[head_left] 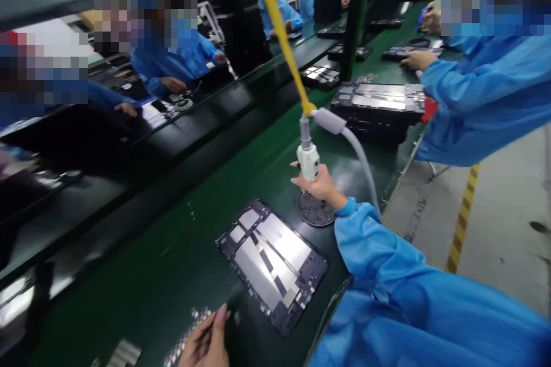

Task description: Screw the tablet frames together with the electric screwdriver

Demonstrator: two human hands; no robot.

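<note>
My right hand is wrapped round the lower body of a white electric screwdriver, upright on a yellow strap, with a grey cable from its top. Under that hand is a round dark perforated dish; the driver's tip is hidden. An opened tablet lies on the green bench, its silver inner plates and dark frame facing up. At the bottom edge, my left hand has thumb and finger pinched together; anything between them is too small to make out. Beside it lies a strip of small parts.
A stack of tablet housings stands further along the bench. Beyond, a co-worker in a blue smock works at the right; others sit across a dark raised ledge. A green post rises behind the stack. Silver pieces lie bottom left.
</note>
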